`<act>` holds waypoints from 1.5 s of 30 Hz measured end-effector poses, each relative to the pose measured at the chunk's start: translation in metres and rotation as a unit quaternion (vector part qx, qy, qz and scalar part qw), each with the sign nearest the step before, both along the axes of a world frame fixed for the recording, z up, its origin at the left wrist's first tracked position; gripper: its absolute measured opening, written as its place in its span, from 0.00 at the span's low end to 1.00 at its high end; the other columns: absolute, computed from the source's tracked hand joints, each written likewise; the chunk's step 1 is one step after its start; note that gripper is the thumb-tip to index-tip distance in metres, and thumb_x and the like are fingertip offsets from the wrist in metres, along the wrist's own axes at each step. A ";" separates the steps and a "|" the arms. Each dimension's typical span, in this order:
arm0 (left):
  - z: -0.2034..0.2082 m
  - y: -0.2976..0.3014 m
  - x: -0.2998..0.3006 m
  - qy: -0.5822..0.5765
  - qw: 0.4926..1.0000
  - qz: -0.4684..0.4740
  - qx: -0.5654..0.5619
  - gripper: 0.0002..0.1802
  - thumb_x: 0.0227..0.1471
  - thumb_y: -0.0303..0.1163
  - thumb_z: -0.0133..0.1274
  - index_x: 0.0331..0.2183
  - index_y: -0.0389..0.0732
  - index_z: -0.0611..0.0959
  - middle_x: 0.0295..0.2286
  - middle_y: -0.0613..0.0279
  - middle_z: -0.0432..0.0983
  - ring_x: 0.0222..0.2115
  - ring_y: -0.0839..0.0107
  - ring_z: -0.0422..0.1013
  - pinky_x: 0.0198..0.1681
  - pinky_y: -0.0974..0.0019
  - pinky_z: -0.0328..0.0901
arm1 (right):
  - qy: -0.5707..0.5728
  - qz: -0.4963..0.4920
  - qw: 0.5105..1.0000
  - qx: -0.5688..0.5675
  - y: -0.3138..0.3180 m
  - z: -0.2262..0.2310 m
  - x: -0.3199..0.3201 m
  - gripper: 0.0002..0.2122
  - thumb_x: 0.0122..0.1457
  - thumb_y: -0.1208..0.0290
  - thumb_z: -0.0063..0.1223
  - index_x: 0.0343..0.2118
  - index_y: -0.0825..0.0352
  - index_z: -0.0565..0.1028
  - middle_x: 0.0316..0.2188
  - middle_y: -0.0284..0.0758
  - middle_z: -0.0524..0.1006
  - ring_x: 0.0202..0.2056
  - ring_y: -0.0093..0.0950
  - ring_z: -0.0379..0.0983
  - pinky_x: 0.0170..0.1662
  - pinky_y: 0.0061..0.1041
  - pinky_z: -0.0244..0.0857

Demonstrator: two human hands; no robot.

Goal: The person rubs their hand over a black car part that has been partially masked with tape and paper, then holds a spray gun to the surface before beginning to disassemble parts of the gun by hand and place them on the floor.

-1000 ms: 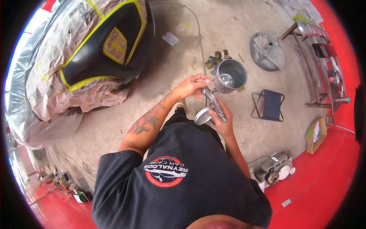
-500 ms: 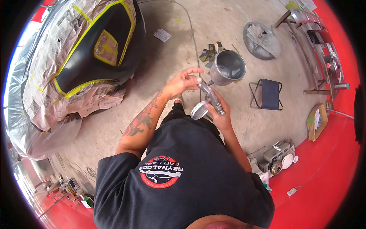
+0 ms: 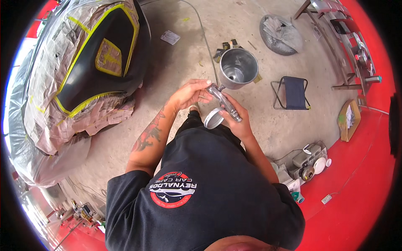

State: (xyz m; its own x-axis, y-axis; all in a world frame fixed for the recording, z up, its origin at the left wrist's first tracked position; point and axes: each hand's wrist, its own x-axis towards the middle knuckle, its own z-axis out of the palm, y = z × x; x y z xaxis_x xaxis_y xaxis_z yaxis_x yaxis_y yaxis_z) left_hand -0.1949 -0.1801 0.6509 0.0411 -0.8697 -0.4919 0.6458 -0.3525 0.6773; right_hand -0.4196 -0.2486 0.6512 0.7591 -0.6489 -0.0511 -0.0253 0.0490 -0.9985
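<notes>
My right hand is wrapped round the handle of a silver spray gun. A round metal lid is also held at the fingers of that hand, tilted on its edge. An open metal paint cup is joined to the gun at its far side. Its mouth faces me, and the grey inside shows down to the bottom. My left hand is at the gun's front end, thumb on top and fingers curled below. The contact of those lower fingers is partly hidden.
A car masked with paper, plastic and yellow tape stands at the left. Beyond the cup lie dark scraps and a plastic-covered tyre. A folding stool stands at the right, near a metal rack. A hose crosses the floor.
My left hand's stretched fingers have curled in at the gun's front end. The gun and cup have tipped slightly, showing more of the cup's inside. The whole view has shifted a little.
</notes>
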 end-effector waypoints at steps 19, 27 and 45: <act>-0.013 -0.003 0.006 -0.038 0.999 -0.016 -0.027 0.20 0.64 0.41 0.51 0.40 0.29 0.81 0.22 0.65 0.72 0.24 0.74 0.70 0.34 0.67 0.69 | 0.008 0.000 1.000 0.010 -0.003 -0.007 -0.002 0.25 0.57 0.81 0.58 0.59 0.70 0.70 0.53 0.41 0.77 0.53 0.25 0.72 0.57 0.25 0.63; -0.012 -0.002 -0.002 -0.036 0.999 0.001 -0.025 0.16 0.65 0.35 0.50 0.39 0.28 0.81 0.21 0.68 0.67 0.23 0.76 0.63 0.32 0.67 0.65 | -0.003 0.001 1.000 0.029 -0.002 -0.007 -0.004 0.25 0.57 0.81 0.58 0.59 0.70 0.70 0.52 0.41 0.77 0.53 0.25 0.72 0.57 0.26 0.63; 0.005 -0.006 -0.001 -0.134 0.982 -0.098 0.091 0.19 0.64 0.37 0.45 0.37 0.29 0.82 0.14 0.67 0.66 0.14 0.77 0.61 0.21 0.69 0.60 | -0.037 0.007 0.999 -0.033 0.017 -0.015 -0.004 0.26 0.57 0.79 0.59 0.60 0.67 0.69 0.55 0.44 0.75 0.55 0.32 0.74 0.57 0.28 0.65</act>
State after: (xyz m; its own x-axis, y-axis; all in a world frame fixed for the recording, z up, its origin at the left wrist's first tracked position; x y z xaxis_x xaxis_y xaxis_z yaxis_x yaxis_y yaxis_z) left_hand -0.1962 -0.1859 0.6558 0.0319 -0.7725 -0.6343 0.3605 -0.5830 0.7281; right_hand -0.4234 -0.2317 0.6362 0.7678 -0.6389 0.0472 0.0479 -0.0162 -0.9987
